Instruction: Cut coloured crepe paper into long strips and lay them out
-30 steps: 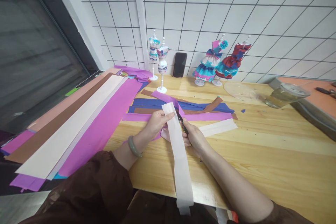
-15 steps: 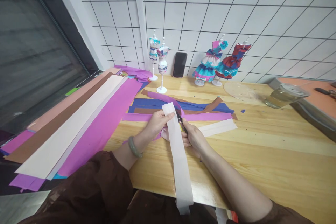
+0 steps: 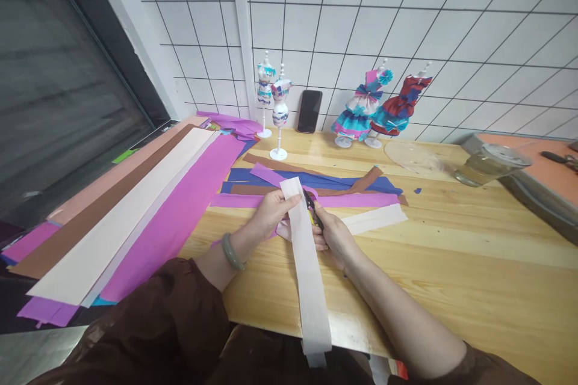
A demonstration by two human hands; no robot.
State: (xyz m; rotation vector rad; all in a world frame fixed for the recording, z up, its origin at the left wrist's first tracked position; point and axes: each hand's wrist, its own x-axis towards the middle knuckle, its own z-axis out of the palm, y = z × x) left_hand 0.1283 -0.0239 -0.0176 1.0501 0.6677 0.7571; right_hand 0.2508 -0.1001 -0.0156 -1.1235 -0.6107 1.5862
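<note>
A long white crepe-paper strip (image 3: pixel 309 277) hangs down past the table's front edge, its upper end pinched in my left hand (image 3: pixel 273 212). My left thumb lies on the front of the strip. In my right hand (image 3: pixel 334 231) is a pair of scissors (image 3: pixel 312 207) with dark blades and a bit of yellow by the handle. The blades are at the strip's right edge, partly behind it; whether they touch the paper I cannot tell. Behind the hands lie a purple strip (image 3: pixel 361 200), blue strips (image 3: pixel 374 183) and a brown strip (image 3: pixel 368 180). Another white strip (image 3: pixel 379 219) rests right of them.
Wide crepe-paper sheets (image 3: pixel 121 213) are piled at the left. Two bare mini mannequins (image 3: pixel 280 111), a phone (image 3: pixel 309 111) and two dressed mannequins (image 3: pixel 361 111) stand along the wall. At the right are a cup of liquid (image 3: pixel 490 165) and an orange-topped tray (image 3: pixel 555 174).
The loose purple strip end behind my hands has dropped lower and flatter. The scissors show slightly more beside the white strip. Both hands have hardly moved.
</note>
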